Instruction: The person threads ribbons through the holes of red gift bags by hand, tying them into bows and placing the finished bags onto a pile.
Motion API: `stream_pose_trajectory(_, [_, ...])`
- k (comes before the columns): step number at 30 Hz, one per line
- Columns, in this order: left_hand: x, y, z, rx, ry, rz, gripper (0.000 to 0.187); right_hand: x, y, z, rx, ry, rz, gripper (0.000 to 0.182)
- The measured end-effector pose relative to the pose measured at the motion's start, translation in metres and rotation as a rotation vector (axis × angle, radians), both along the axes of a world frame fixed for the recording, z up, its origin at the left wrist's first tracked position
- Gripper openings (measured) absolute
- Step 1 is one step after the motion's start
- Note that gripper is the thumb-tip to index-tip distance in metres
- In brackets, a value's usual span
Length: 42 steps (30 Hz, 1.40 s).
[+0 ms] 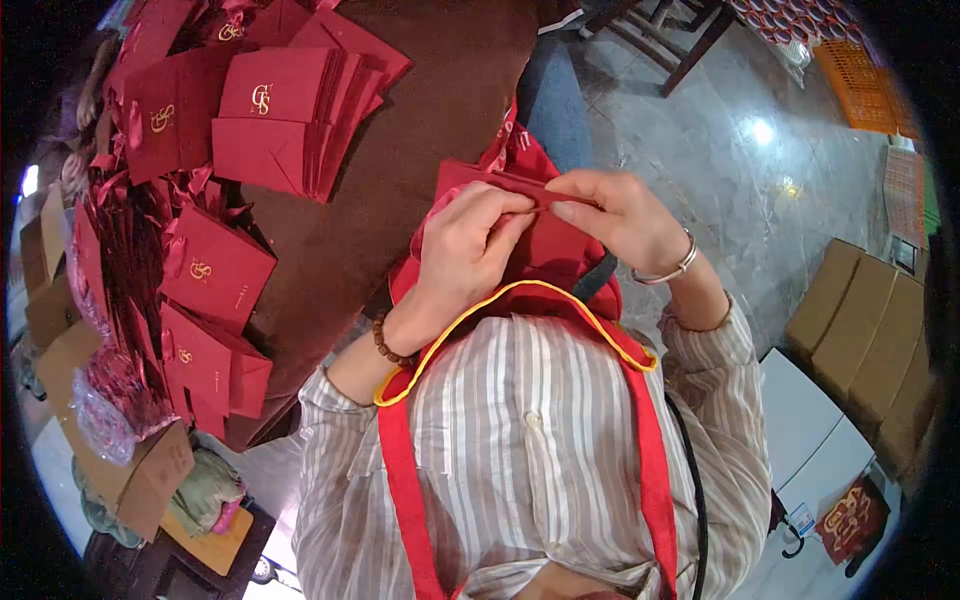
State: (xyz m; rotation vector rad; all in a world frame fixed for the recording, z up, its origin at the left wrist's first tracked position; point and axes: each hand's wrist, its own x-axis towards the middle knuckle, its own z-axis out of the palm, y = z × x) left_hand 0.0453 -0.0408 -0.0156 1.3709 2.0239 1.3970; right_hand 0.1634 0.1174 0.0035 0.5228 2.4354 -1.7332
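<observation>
A red paper gift bag [552, 246] is held over my lap, its upper edge running between my two hands. My left hand [468, 240], below a brown beaded bracelet, is closed with its fingertips pinching that edge. From the other side my right hand [622, 218], above a silver bangle, pinches the same edge between thumb and fingers. The fingertips of both hands almost meet. Pink ribbon [500, 150] shows just beyond the bag. Whatever small part lies between the fingertips is hidden.
A brown-covered table [440, 70] at the left bears a stack of flat red bags [270, 120] with gold letters. More red bags [218, 268] and ribbons lie along its left side. Cardboard boxes [860, 330] stand at right; a wooden stool [665, 35] is beyond.
</observation>
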Motion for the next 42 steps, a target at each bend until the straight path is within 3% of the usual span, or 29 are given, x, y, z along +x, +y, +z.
stream_pose_trajectory(10, [0.004,0.002,0.001,-0.076,-0.064,0.005,0.010,0.004,-0.003,0.006,0.024,-0.025,-0.011,0.026])
stream_pose_trajectory(18, [0.006,0.005,-0.006,0.089,0.179,-0.018,0.012,0.007,-0.002,0.006,0.021,0.000,-0.022,0.026])
stream_pose_trajectory(42, [0.014,0.014,-0.004,0.033,0.079,-0.047,0.009,0.014,0.001,0.000,0.067,0.046,-0.003,0.026])
